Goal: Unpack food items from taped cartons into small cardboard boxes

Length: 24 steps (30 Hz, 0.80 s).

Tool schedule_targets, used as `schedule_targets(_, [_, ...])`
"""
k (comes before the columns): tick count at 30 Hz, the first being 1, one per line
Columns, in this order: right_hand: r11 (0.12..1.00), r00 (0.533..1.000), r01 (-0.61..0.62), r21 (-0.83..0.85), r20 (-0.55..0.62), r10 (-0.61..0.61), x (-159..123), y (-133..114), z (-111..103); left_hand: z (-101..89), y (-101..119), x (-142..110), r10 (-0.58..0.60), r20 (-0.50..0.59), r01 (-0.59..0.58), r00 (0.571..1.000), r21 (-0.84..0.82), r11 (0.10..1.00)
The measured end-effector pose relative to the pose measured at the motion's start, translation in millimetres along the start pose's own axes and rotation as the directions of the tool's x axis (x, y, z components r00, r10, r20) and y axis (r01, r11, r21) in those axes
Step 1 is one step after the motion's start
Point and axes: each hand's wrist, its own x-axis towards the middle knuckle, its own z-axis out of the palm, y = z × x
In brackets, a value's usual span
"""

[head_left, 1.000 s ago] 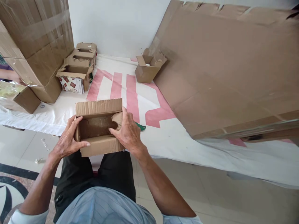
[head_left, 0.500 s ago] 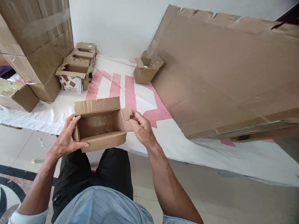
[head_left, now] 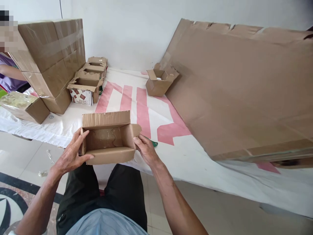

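A small cardboard box (head_left: 110,156) with its flaps folded outward is held at the table's front edge, above my lap. Its inside shows bare brown cardboard with interlocked bottom flaps. My left hand (head_left: 73,151) grips the box's left end, fingers over the end wall and thumb along the near flap. At the right end, my right hand (head_left: 146,148) has its thumb and fingers on the corner by the short end flap (head_left: 136,130). Part of a green object (head_left: 155,143) shows just beyond my right hand; its kind is hidden.
Taped cartons (head_left: 52,49) are stacked at the left, with a person's arm (head_left: 12,71) behind. Several open boxes (head_left: 85,85) stand beside the stack. Another small open box (head_left: 158,85) touches a large cardboard sheet (head_left: 239,94) at the right. A white-and-pink cloth (head_left: 124,98) covers the table.
My right hand has shifted from the end flap to the box's right corner. The green object has come into view beside it. The camera view has tilted up a little.
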Motion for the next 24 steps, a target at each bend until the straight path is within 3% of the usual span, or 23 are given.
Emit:
schedule_targets(4, [0.995, 0.998, -0.058, 0.076, 0.040, 0.055, 31, -3, 33, -33.2, -26, 33, 0.009, -0.055, -0.006, 0.998, 0.040, 0.999])
schedule_targets(9, [0.971, 0.991, -0.094, 0.220, 0.116, 0.070, 111, -26, 108, -107.3, -68, 117, -0.024, -0.153, 0.045, 0.988, 0.130, 0.990])
schedule_targets(12, [0.967, 0.989, -0.078, 0.243, 0.138, 0.046, 152, -35, 151, -128.2, -78, 154, -0.081, -0.295, 0.158, 0.952, 0.248, 0.956])
schedule_targets(14, [0.962, 0.987, -0.083, 0.260, 0.153, 0.043, 163, -32, 167, -120.7, -78, 161, -0.064, -0.329, 0.169, 0.942, 0.301, 0.938])
schedule_targets(16, [0.960, 0.983, -0.094, 0.263, 0.175, 0.048, 159, -19, 171, -100.1, -75, 156, -0.035, -0.306, 0.144, 0.951, 0.342, 0.929])
schedule_targets(21, [0.986, 0.985, -0.068, 0.153, 0.167, 0.042, 130, 24, 149, -43.6, -67, 146, -0.081, -0.190, 0.157, 0.978, 0.430, 0.889])
schedule_targets(24, [0.999, 0.985, 0.038, 0.028, 0.165, -0.042, 116, 40, 132, -27.8, -65, 161, -0.113, -0.248, 0.219, 0.962, 0.456, 0.862])
